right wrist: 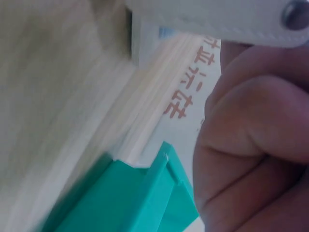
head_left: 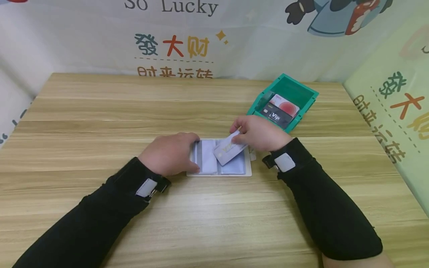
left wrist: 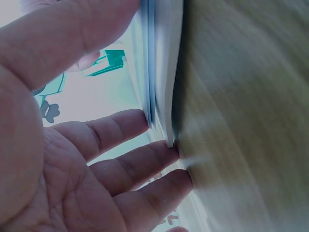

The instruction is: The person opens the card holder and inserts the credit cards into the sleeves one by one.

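Note:
A white card holder (head_left: 231, 169) with clear plastic sleeves lies spread on the table. My left hand (head_left: 171, 152) holds its left side, thumb at the near corner and fingers at the far one. In the left wrist view, fingertips (left wrist: 166, 151) touch the edge of the card holder (left wrist: 166, 72). Over the right page, my right hand (head_left: 259, 132) pinches a white card (head_left: 229, 149) with faint gold print, tilted above the sleeve. The right wrist view shows the curled fingers (right wrist: 251, 130) beside the holder's pale strap (right wrist: 222, 19) with a metal snap; the card is hidden there.
Behind my right hand stands a green open bin (head_left: 303, 93) holding a dark VIP card (head_left: 276, 114) and a white-and-red card (head_left: 285, 104). The wooden table (head_left: 100, 111) ends at a printed cloth backdrop (head_left: 248, 56) behind and at both sides.

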`<state>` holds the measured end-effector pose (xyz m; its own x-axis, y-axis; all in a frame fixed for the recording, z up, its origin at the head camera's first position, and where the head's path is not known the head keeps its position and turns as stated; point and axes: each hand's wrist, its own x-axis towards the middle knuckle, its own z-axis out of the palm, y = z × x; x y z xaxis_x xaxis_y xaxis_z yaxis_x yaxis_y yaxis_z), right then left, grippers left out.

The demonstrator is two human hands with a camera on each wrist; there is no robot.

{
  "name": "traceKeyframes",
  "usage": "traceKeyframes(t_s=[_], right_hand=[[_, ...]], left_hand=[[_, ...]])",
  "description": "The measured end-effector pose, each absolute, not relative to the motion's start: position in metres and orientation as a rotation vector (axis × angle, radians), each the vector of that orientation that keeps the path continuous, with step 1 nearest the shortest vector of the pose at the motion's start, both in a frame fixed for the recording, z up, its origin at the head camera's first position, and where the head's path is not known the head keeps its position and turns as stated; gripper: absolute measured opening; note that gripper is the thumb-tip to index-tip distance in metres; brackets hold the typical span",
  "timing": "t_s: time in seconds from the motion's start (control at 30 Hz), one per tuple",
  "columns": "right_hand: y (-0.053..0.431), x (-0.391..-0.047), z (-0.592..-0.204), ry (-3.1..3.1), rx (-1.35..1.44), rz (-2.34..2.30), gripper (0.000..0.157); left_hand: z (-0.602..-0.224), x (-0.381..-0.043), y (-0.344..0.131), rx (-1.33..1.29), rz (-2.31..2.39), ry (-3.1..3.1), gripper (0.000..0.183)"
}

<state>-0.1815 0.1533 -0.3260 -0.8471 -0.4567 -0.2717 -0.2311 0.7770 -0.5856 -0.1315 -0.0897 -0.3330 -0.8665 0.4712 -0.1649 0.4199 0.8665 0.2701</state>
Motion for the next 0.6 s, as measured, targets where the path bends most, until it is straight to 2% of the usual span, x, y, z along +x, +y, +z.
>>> traceKeyframes(t_s=[0.23,0.47,0.6], right_hand=[[0.149,-0.178,-0.329,2.519,-0.563,-0.786,0.024],[0.14,-0.171,-0.329,2.567,-0.536,-0.67,0.041],[0.135,-0.168,-0.33,2.597,-0.529,-0.613,0.038]], left_hand=[[-0.333,-0.131,-0.089,0.67,0.341,2.813,0.07],[-0.334,-0.131,-0.09,0.688,0.354,2.814,0.071],[-0.334,-0.132,-0.089,0.694,0.34,2.815,0.072]])
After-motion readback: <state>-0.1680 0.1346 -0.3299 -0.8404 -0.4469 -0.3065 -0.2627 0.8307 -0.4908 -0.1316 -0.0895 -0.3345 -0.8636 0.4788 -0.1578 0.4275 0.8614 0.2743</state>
